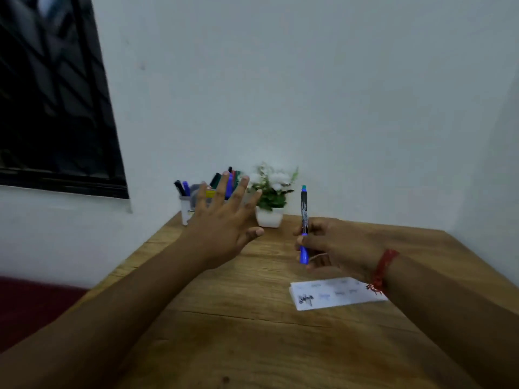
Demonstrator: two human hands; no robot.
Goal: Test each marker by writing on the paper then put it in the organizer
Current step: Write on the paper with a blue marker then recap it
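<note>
Here right hand (pixel 334 245) grips upright marker (pixel 304 211).

- The left hand (pixel 222 220), fingers spread, covers much of the organizer (pixel 186 206); its compartments cannot be told apart
- The right hand (pixel 334 245) hides the middle of the marker (pixel 304 209)
- Writing on the paper (pixel 334 294) is too blurred to read; its right end lies under the wrist
- Both forearms are cut by the bottom edge
</note>
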